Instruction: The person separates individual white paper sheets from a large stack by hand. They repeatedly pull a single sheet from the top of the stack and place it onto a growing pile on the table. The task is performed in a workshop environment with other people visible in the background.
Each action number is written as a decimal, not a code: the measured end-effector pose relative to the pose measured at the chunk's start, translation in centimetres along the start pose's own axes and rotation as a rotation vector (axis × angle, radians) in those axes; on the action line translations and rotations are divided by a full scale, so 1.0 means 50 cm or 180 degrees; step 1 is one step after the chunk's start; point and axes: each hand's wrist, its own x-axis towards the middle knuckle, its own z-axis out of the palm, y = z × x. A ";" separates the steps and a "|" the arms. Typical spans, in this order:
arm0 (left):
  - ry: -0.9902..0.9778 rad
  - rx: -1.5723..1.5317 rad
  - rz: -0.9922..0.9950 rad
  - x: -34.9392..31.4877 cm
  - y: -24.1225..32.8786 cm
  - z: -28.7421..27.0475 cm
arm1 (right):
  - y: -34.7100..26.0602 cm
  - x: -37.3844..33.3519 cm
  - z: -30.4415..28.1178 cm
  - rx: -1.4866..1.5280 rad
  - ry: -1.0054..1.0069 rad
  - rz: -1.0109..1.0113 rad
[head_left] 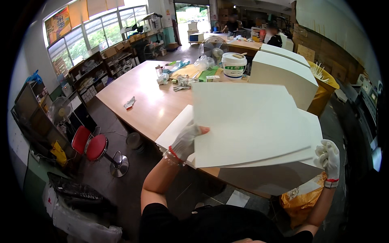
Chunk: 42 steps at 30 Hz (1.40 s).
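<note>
Large white boards (247, 121), at least two loosely overlapping, are tilted up in front of me above the table. My left hand (186, 141), in a white knit glove with a bare thumb tip, grips their left edge, thumb on top and fingers hidden underneath. More white sheet (175, 127) shows below and left of them. At the right edge of the white material is my right hand (327, 160), gloved, fingers curled closed. Whether a board corner is inside those fingers cannot be made out.
The wooden table (139, 89) carries a white bucket (234, 65), gloves and scraps (182, 83), and a small packet (129, 103). Tall white stacks (283, 75) stand far right. A red stool (97, 146) is left; an orange bag (302, 202) lies near my right arm. Two people are far back.
</note>
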 end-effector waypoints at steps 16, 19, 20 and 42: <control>0.1863 -0.0744 0.1436 -0.017 -0.171 -0.312 | 0.009 -0.011 0.003 -0.0433 0.0324 -0.0179; 0.2495 0.0702 0.1263 0.059 -0.339 -0.557 | 0.004 0.003 0.007 -0.0308 0.0292 -0.0166; 0.2628 0.1293 0.1297 0.076 -0.390 -0.632 | -0.002 0.011 0.012 -0.0217 0.0248 -0.0209; 0.3185 0.0613 0.1782 -0.066 -0.280 -0.322 | -0.015 -0.015 0.027 -0.0343 0.0409 -0.0058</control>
